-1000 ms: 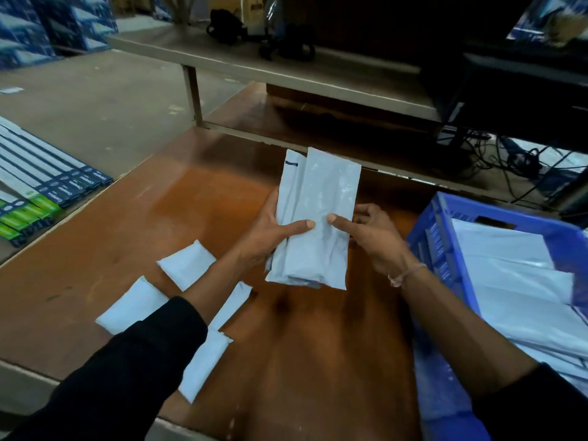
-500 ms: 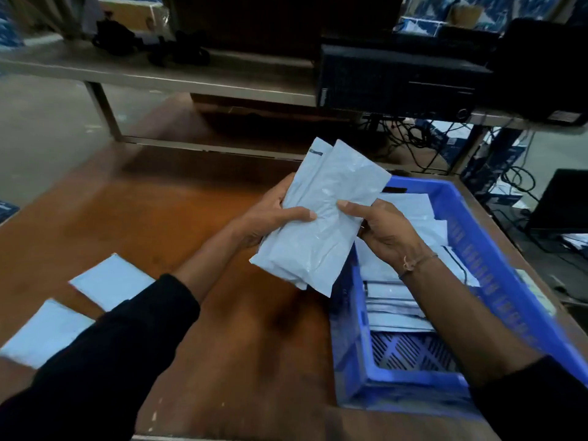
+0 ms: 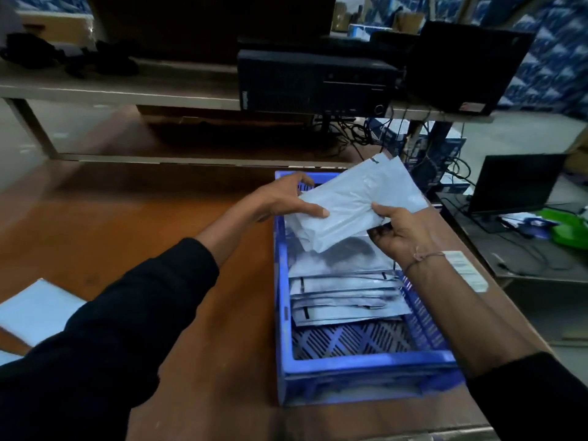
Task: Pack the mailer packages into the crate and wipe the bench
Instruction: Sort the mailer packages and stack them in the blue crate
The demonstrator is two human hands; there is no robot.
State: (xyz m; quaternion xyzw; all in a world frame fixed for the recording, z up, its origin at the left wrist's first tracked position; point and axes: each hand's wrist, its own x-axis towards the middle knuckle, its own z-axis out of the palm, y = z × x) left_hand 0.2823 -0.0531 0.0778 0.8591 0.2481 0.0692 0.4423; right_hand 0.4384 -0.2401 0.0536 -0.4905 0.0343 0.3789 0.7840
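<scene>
Wooden bench (image 3: 133,237): a brown top filling the lower and left parts of the frame, with a raised shelf (image 3: 127,90) across the upper edge that carries a black computer case (image 3: 313,81).

Blue crate (image 3: 366,370): a slotted plastic box standing on the bench at lower centre-right, long axis running away from the camera. Its far half holds a layered stack of packed mailers (image 3: 346,297), overlapping flat, each with a dark strip near its left edge; their exact number cannot be told, as shadow covers the upper ones. The near part of the perforated floor is bare.

Held bundle of mailers (image 3: 356,202): pale grey-white pouches, apparently two or three together, tilted with the far end up and to the right, above the crate's far half and clear of the stack below.

Left hand (image 3: 283,198): clasped on the bundle's left edge, thumb on top, fingers curled behind over the crate's far-left rim.

Right hand (image 3: 401,230): gripping the bundle's near-right edge, thumb on top, a thin cord at the wrist.

Loose mailers (image 3: 38,310): pale pouches lying flat on the bench at the lower left edge of the frame, partly hidden by the dark sleeve.

White label (image 3: 466,270): on the bench just right of the crate.
</scene>
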